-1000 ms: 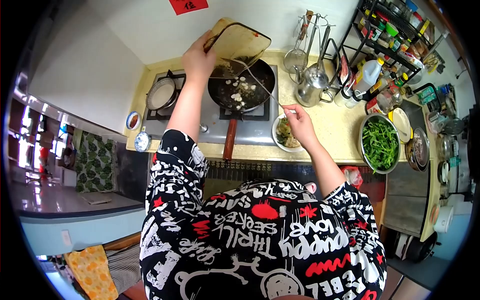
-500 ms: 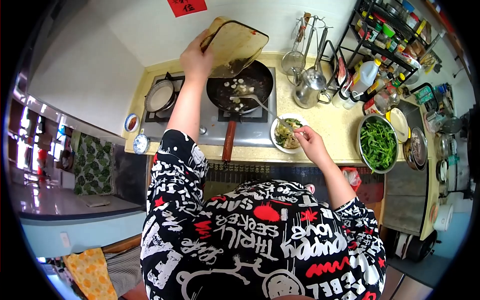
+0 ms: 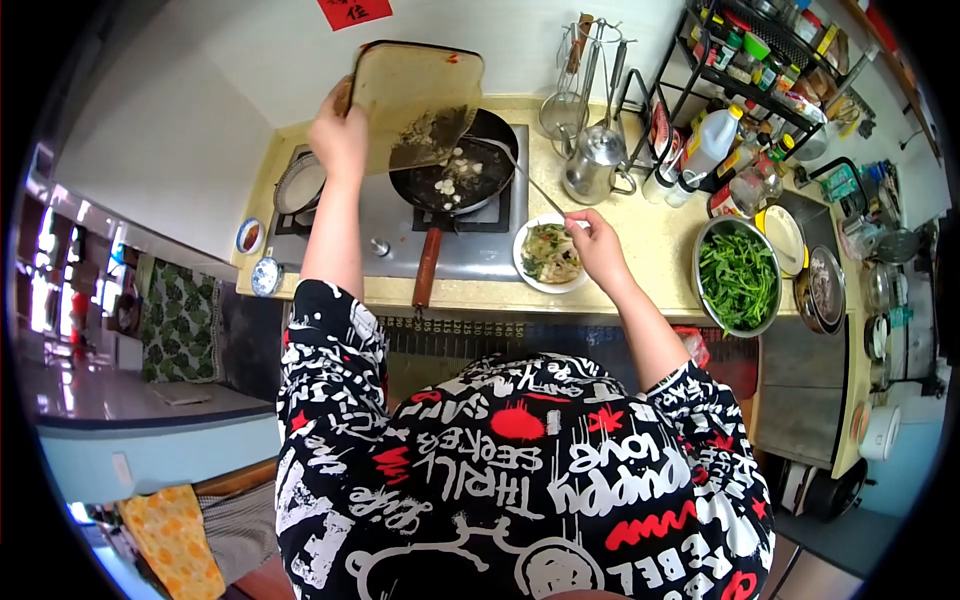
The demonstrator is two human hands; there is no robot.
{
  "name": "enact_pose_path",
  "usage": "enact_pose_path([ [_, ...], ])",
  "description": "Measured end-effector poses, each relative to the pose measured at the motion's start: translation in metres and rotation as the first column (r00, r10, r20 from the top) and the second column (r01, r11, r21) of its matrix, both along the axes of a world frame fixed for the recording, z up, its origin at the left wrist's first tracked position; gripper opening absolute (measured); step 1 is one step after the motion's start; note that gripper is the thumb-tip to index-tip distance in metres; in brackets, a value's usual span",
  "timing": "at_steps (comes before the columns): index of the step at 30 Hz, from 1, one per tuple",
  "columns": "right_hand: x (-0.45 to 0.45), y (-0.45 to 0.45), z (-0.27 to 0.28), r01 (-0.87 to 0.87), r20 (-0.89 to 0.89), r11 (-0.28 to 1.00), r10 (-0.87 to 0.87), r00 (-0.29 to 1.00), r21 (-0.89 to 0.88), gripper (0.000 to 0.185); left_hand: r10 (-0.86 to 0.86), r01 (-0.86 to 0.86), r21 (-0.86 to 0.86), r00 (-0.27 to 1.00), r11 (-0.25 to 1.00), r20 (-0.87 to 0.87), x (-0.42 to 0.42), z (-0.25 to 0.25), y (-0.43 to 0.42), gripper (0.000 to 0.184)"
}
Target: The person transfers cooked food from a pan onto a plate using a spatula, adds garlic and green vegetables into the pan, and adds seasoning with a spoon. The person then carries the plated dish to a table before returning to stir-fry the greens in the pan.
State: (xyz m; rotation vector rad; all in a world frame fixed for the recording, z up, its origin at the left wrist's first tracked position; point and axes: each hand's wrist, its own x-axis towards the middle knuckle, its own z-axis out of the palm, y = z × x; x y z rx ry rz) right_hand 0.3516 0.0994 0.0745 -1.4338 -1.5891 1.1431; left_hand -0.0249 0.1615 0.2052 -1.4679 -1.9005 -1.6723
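Observation:
My left hand (image 3: 340,130) grips the edge of a tilted rectangular glass dish (image 3: 415,90), with dark and pale bits at its lower corner over the wok. In my right hand (image 3: 595,238) is the handle of a long metal spatula (image 3: 535,182); its head is at the wok's right side, near the dish. The black wok (image 3: 415,190) sits on the stove and holds white pieces, with its wooden handle (image 3: 428,268) toward me. Just left of my right hand is a white plate of cooked food (image 3: 550,254).
A white-bottomed pan (image 3: 302,185) is on the left burner. Two small bowls (image 3: 250,236) stand at the counter's left end. Behind are a metal pot (image 3: 598,165) and utensil rack. Rightward are a bowl of greens (image 3: 738,275), bottles and a spice shelf (image 3: 765,75).
The view has shifted slightly. The dish has tilted more and sits further left. The spatula head has moved up from the middle of the wok to its right side, near the dish.

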Motion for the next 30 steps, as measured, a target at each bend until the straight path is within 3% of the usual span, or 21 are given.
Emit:
enact_pose_path([
  [1, 0.001, 0.005, 0.005, -0.001, 0.032, 1.000, 0.001, 0.999, 0.019, 0.020, 0.030, -0.029, -0.017, 0.997, 0.999, 0.076, -0.002, -0.001, -0.009, 0.043],
  [3, -0.003, 0.022, 0.009, -0.075, 0.153, 0.993, 0.060, 0.986, 0.092, 0.023, -0.167, 0.094, 0.267, 0.950, 0.959, 0.265, -0.022, -0.029, -0.009, 0.032],
  [5, -0.013, 0.032, 0.022, -0.171, 0.197, 0.979, 0.146, 0.970, 0.115, 0.022, -0.117, 0.039, 0.131, 0.732, 0.991, 0.671, -0.032, -0.046, -0.024, 0.017],
  [6, -0.019, 0.043, 0.012, -0.199, 0.272, 0.965, 0.147, 0.951, 0.173, 0.022, -0.084, -0.001, 0.108, 0.621, 0.994, 0.779, -0.004, -0.035, -0.043, 0.013],
  [7, -0.025, 0.054, -0.004, -0.227, 0.348, 0.947, 0.139, 0.927, 0.227, 0.022, -0.176, 0.074, 0.160, 0.445, 0.984, 0.878, -0.011, -0.053, -0.047, 0.030],
  [9, -0.027, 0.068, -0.020, -0.257, 0.300, 0.942, 0.187, 0.935, 0.215, 0.027, -0.213, 0.180, 0.181, 0.177, 0.967, 0.961, -0.008, -0.081, -0.062, 0.056],
  [10, -0.024, 0.081, -0.037, -0.289, 0.227, 0.946, 0.253, 0.940, 0.144, 0.032, -0.195, 0.196, 0.175, 0.088, 0.965, 0.977, -0.004, -0.089, -0.071, 0.067],
  [11, -0.010, 0.079, -0.027, -0.368, -0.079, 0.928, 0.364, 0.928, -0.049, 0.041, -0.169, 0.218, 0.167, -0.007, 0.962, 0.986, 0.008, -0.098, -0.078, 0.078],
  [13, 0.033, 0.068, -0.015, -0.429, -0.300, 0.883, 0.363, 0.882, -0.191, 0.051, -0.167, 0.259, 0.176, -0.057, 0.950, 0.984, 0.067, -0.083, -0.108, 0.084],
  [14, 0.062, 0.064, -0.012, -0.433, -0.279, 0.881, 0.374, 0.884, -0.193, 0.056, -0.159, 0.290, 0.174, -0.077, 0.941, 0.984, 0.093, -0.079, -0.121, 0.085],
  [16, 0.131, 0.044, -0.005, -0.325, -0.316, 0.941, 0.282, 0.906, -0.090, 0.056, -0.127, 0.358, 0.162, -0.119, 0.919, 0.985, 0.138, -0.077, -0.144, 0.087],
  [18, 0.199, 0.017, -0.004, -0.119, -0.366, 0.993, 0.117, 0.923, 0.015, 0.042, -0.078, 0.462, 0.133, -0.136, 0.877, 0.988, 0.177, -0.085, -0.161, 0.085],
  [21, 0.295, -0.026, 0.000, 0.118, -0.218, 0.983, -0.087, 0.972, 0.138, 0.030, 0.035, 0.670, -0.019, -0.011, 0.742, 0.999, 0.236, -0.096, -0.180, 0.082],
  [24, 0.367, -0.056, -0.006, 0.203, -0.166, 0.965, -0.176, 0.970, 0.164, 0.026, 0.141, 0.730, -0.119, 0.031, 0.673, 0.990, 0.293, -0.118, -0.194, 0.081],
  [26, 0.399, -0.069, -0.015, 0.243, -0.127, 0.954, -0.223, 0.966, 0.173, 0.023, 0.189, 0.748, -0.118, -0.010, 0.654, 0.982, 0.323, -0.139, -0.203, 0.081],
  [30, 0.436, -0.085, -0.028, 0.336, -0.058, 0.921, -0.331, 0.942, 0.200, 0.021, 0.271, 0.719, -0.200, 0.017, 0.666, 0.962, 0.374, -0.178, -0.220, 0.081],
])
